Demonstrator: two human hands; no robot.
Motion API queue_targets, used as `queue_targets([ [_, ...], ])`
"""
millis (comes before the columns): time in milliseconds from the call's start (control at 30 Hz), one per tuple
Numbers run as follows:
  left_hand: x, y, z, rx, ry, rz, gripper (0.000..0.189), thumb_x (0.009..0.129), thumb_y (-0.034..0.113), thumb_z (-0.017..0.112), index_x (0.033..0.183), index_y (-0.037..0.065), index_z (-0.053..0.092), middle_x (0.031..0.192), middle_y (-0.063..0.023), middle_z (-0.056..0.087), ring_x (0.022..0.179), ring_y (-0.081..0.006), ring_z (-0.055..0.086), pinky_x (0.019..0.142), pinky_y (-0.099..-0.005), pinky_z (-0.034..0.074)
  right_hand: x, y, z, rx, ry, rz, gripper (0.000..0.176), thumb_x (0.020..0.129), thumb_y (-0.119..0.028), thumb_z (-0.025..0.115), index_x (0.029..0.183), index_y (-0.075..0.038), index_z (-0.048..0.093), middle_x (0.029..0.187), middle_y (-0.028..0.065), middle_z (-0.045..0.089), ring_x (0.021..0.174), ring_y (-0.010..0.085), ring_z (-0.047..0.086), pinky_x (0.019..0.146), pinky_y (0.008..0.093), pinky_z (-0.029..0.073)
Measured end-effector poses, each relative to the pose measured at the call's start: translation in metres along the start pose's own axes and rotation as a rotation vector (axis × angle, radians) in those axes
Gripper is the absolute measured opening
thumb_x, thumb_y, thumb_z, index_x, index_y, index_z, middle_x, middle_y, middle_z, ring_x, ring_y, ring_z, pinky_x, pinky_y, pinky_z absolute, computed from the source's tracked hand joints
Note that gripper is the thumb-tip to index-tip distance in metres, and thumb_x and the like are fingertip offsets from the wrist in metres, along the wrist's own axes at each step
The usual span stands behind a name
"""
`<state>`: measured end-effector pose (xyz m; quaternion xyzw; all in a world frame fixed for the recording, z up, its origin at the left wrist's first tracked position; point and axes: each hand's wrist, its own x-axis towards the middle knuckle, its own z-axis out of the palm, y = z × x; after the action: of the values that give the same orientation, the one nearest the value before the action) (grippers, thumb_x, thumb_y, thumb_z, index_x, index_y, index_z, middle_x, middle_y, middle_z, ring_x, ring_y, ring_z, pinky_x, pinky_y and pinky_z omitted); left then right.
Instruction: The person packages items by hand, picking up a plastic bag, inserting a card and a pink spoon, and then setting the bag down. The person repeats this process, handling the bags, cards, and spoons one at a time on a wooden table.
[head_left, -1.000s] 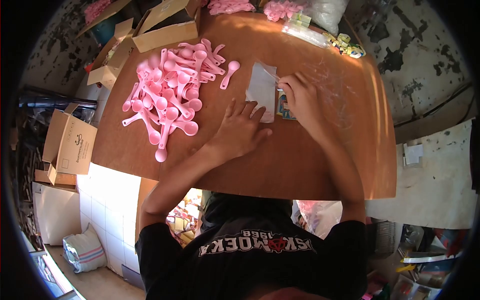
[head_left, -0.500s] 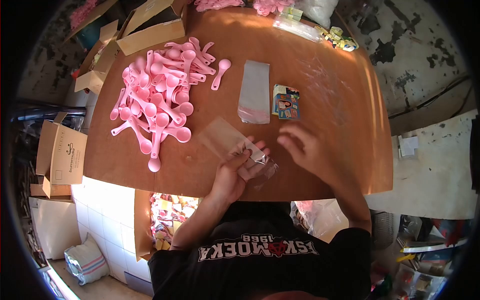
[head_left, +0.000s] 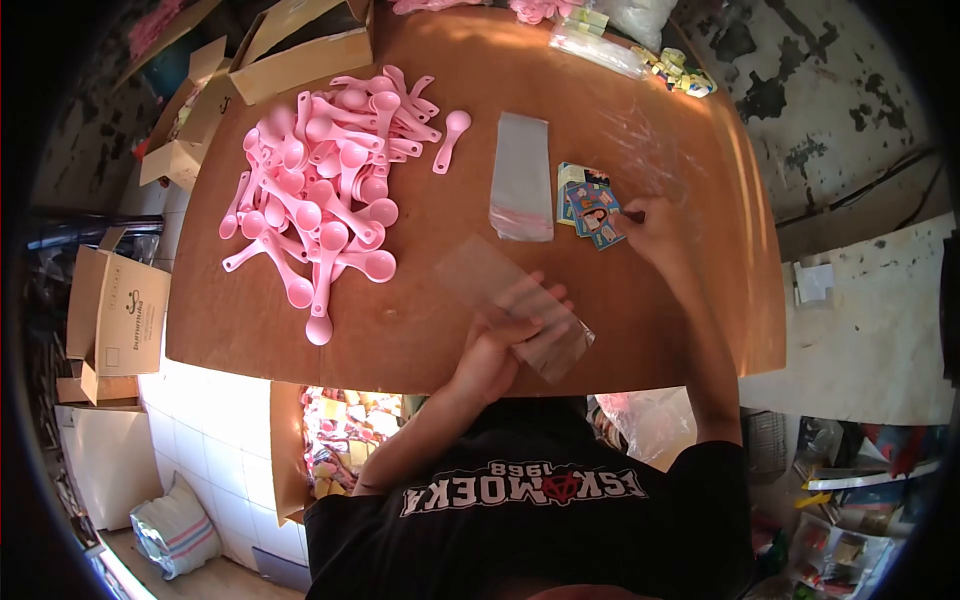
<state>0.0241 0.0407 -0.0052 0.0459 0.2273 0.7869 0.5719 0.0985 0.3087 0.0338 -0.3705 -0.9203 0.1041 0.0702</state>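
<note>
Clear plastic bag (head_left: 505, 290) sits lower centre, pinched in L hand (head_left: 497, 350) near table (head_left: 400, 335) edge. R hand (head_left: 655, 225), centre right, fingers curled narrow, tips touching picture cards (head_left: 588, 205); can't tell if gripping. Pink spoons (head_left: 330, 190) piled upper left; bag stack (head_left: 521, 175) btwn spoons & cards.

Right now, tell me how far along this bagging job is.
Early stage. Done: one clear bag is off the bag stack and in the left hand, looking empty. In hand: the right hand fingers the top of the picture cards. Left: the pink spoons lie loose in a heap on the table, and no filled bag shows.
</note>
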Motion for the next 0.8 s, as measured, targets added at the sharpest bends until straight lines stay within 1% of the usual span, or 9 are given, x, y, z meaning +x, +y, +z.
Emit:
queue_targets([
  [67,0.001,-0.001,-0.003,0.029,0.005,0.014,0.065,0.082,0.000,0.056,0.140,-0.001,0.027,0.134,-0.0221,0.045,0.124,-0.0356,0.047,0.105,-0.0461,0.040,-0.004,0.004,-0.010,0.275,-0.143,-0.033,0.025,0.082,-0.027,0.068,0.089,-0.002,0.070,0.071,0.0099,0.067,0.063,0.0177,0.064,0.058,0.0313,0.050],
  [100,0.001,-0.002,-0.004,0.062,0.013,0.026,0.066,0.082,0.000,0.057,0.140,-0.001,0.026,0.134,-0.0219,0.045,0.124,-0.0354,0.047,0.105,-0.0459,0.040,-0.010,0.000,-0.020,0.274,-0.147,-0.034,0.025,0.082,-0.027,0.068,0.089,-0.002,0.070,0.071,0.0099,0.067,0.063,0.0177,0.064,0.058,0.0313,0.050],
  [167,-0.002,0.002,-0.001,0.033,0.017,0.040,0.066,0.083,-0.001,0.056,0.141,-0.001,0.025,0.133,-0.0221,0.045,0.123,-0.0350,0.048,0.105,-0.0453,0.040,-0.028,-0.010,-0.042,0.612,-0.263,0.133,0.019,0.086,-0.017,0.064,0.096,0.000,0.068,0.075,0.0072,0.067,0.062,0.0096,0.060,0.056,0.0232,0.048],
  [200,-0.003,0.005,0.001,0.007,0.015,0.056,0.066,0.083,-0.002,0.056,0.141,-0.001,0.024,0.133,-0.0223,0.045,0.123,-0.0346,0.048,0.104,-0.0448,0.041,-0.040,-0.013,-0.047,0.611,-0.273,0.136,0.019,0.086,-0.017,0.064,0.096,0.000,0.068,0.075,0.0072,0.067,0.062,0.0096,0.060,0.056,0.0232,0.048],
  [267,-0.003,0.009,0.002,0.007,0.018,0.105,0.066,0.084,-0.003,0.055,0.141,-0.001,0.022,0.134,-0.0225,0.045,0.122,-0.0339,0.049,0.103,-0.0437,0.042,-0.066,-0.015,-0.050,0.797,-0.154,0.199,0.021,0.089,-0.013,0.061,0.104,0.002,0.063,0.080,0.0069,0.066,0.063,0.0086,0.059,0.055,0.0202,0.048],
  [400,0.005,0.012,0.002,0.055,0.077,0.245,0.065,0.085,-0.007,0.052,0.142,0.000,0.021,0.133,-0.0229,0.045,0.121,-0.0323,0.050,0.100,-0.0410,0.045,-0.122,-0.018,-0.028,1.006,-0.093,0.122,0.024,0.088,-0.010,0.063,0.109,0.003,0.061,0.081,0.0064,0.066,0.064,0.0087,0.061,0.054,0.0209,0.049],
  [533,0.012,0.017,0.009,0.084,0.200,0.289,0.061,0.087,-0.012,0.046,0.143,0.000,0.022,0.134,-0.0214,0.045,0.122,-0.0326,0.050,0.099,-0.0407,0.045,-0.166,-0.027,0.011,1.190,0.012,0.235,0.027,0.087,-0.005,0.064,0.111,0.004,0.059,0.084,0.0085,0.067,0.069,0.0105,0.063,0.053,0.0217,0.051],
  [667,0.020,0.009,0.009,0.088,0.195,0.322,0.059,0.088,-0.011,0.046,0.142,-0.001,0.024,0.133,-0.0217,0.046,0.121,-0.0319,0.050,0.099,-0.0405,0.046,-0.178,-0.037,0.023,1.318,0.080,0.320,0.025,0.087,-0.004,0.063,0.110,0.005,0.059,0.086,0.0114,0.067,0.070,0.0120,0.064,0.053,0.0229,0.052],
  [800,0.024,0.001,0.012,0.149,0.184,0.326,0.058,0.088,-0.010,0.047,0.141,-0.001,0.026,0.133,-0.0223,0.046,0.122,-0.0322,0.050,0.099,-0.0402,0.046,-0.173,-0.044,0.025,1.388,0.178,0.264,0.025,0.088,-0.004,0.063,0.110,0.005,0.059,0.086,0.0116,0.067,0.067,0.0117,0.064,0.053,0.0230,0.052],
])
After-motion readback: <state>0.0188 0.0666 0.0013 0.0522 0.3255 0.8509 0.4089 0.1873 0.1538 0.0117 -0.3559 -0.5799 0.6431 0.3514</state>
